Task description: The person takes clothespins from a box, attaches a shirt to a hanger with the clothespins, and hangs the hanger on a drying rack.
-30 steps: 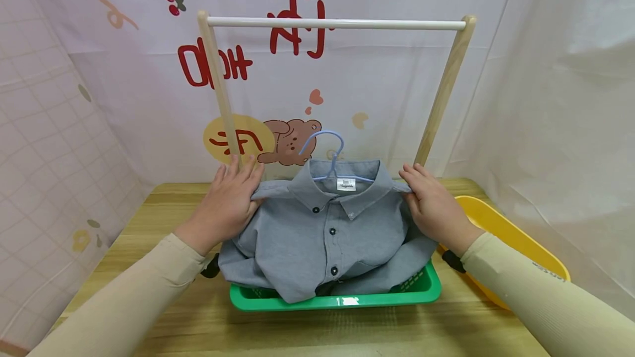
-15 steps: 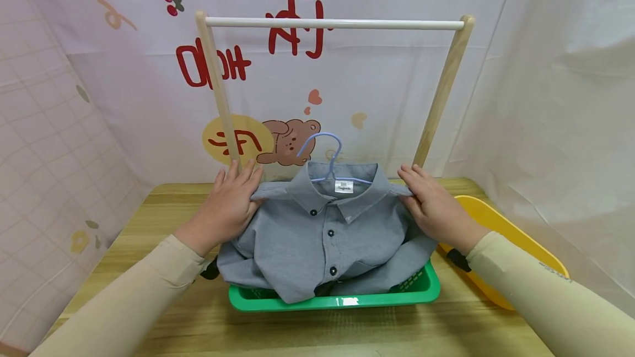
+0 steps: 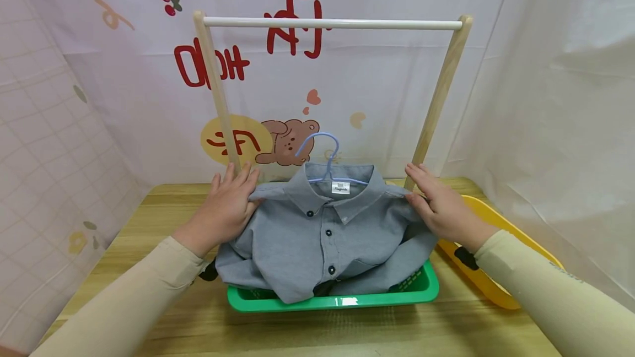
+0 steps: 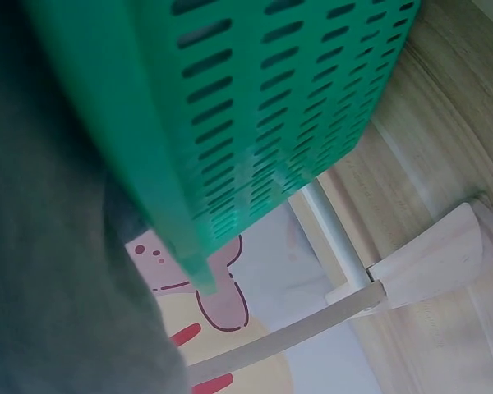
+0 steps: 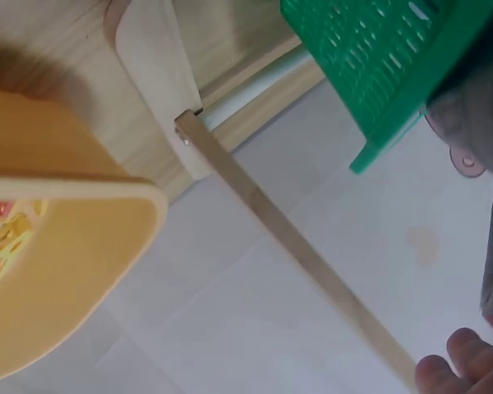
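A grey-blue button shirt (image 3: 288, 247) lies bunched in a green basket (image 3: 332, 304), collar upward. Inside its neck is a light-blue hanger (image 3: 327, 165), the hook rising above the collar. My left hand (image 3: 227, 203) touches the shoulder on the left; its fingers are straight and spread upward, with the thumb partly hidden by cloth. At the other shoulder, my right hand (image 3: 441, 203) has straight fingers, and its thumb lies by the sleeve seam. Right fingertips (image 5: 468, 355) show at the corner of the right wrist view. In the left wrist view, cloth and the basket wall (image 4: 263, 107) hide the left hand.
Behind the basket stands a wooden rack with a white crossbar (image 3: 332, 23). A yellow bin (image 3: 501, 230) sits to the right; small yellow and red pieces (image 5: 8, 238) lie inside. Everything rests on a wooden table (image 3: 144, 236) before a printed white cloth backdrop (image 3: 367, 81).
My right hand has shifted slightly right, away from the collar. The shirt's collar and hanger have sunk a little. My left hand stays at its shoulder.
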Demonstrator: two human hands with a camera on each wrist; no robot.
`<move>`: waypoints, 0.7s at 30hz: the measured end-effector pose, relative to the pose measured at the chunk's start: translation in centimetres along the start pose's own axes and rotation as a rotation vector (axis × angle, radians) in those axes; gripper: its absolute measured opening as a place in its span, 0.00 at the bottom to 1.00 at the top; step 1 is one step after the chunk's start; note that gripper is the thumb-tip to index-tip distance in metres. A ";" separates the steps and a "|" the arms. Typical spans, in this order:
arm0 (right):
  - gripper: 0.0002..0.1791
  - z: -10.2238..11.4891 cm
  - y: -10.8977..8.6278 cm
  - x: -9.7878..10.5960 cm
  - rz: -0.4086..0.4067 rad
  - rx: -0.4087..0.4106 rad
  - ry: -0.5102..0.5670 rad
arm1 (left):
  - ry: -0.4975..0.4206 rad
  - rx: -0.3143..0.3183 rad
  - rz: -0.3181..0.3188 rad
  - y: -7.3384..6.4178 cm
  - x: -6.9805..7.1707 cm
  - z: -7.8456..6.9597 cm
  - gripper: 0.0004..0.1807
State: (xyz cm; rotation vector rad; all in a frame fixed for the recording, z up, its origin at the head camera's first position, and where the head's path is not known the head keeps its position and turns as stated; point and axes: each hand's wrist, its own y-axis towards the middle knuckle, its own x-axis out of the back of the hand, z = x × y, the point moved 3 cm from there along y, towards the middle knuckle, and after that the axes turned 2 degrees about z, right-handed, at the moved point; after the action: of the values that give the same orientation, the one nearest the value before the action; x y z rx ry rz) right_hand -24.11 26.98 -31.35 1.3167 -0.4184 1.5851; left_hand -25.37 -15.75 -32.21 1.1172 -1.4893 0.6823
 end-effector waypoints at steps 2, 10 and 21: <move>0.33 -0.4 0.1 0.4 -0.025 -0.033 -0.023 | -0.006 0.003 -0.001 0.0 0.0 0.0 0.37; 0.30 -2.9 0.2 2.0 -0.038 -0.226 -0.133 | -0.021 0.004 -0.010 -0.1 -0.1 -0.1 0.37; 0.27 -7.8 -0.9 1.7 0.247 -0.364 -0.271 | -0.025 0.000 -0.020 -0.3 -0.5 0.0 0.37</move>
State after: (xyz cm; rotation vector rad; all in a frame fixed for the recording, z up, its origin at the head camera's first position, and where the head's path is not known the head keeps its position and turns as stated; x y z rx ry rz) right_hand -27.42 34.14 -32.83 1.2297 -1.0214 1.4419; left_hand -25.14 -15.70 -32.71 1.1428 -1.4977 0.6565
